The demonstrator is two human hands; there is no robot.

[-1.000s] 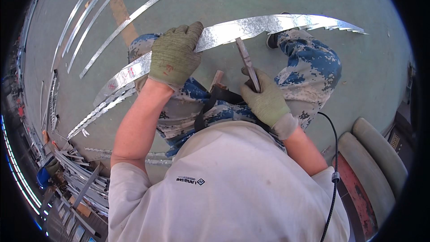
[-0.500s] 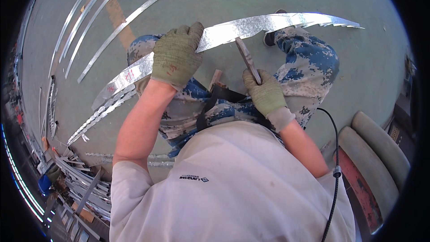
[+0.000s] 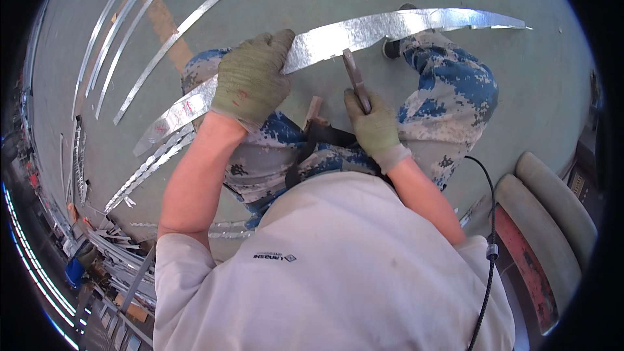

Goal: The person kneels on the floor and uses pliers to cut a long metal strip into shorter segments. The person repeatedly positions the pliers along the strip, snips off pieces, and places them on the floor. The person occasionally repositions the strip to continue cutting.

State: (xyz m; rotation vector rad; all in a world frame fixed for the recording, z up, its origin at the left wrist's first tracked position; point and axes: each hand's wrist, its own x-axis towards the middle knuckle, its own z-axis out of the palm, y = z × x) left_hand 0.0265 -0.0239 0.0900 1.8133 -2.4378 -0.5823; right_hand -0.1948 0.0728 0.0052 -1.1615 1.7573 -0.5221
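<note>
Since the earlier frames, the right hand [image 3: 372, 127] has drawn back a little toward the body, so the snips [image 3: 355, 79] now stand more upright, their nose meeting the lower edge of the galvanized metal strip [image 3: 390, 26] instead of lying across it. The left hand [image 3: 250, 78] has hardly shifted along the strip.

Head view (the only one): the person crouches on a green floor [image 3: 552, 123], knees in blue camouflage trousers [image 3: 455, 91] spread under the work. The long, curved strip runs from lower left, across the knees, to a pointed tip at upper right. The gloved left hand is closed over the strip's upper edge, fingers wrapped round it and pinching it firmly. The gloved right hand is clenched around the snips' handles; whether the blades are parted or closed on the sheet I cannot tell. More cut strips [image 3: 130, 19] lie well apart on the floor to the left, and scrap offcuts [image 3: 117, 247] pile up at lower left.

Risk, as I judge it: the strip's free right end is unsupported and could whip or sag as the cut runs, twisting the line; its raw edge could slide through the left glove if that grip slackens.
</note>
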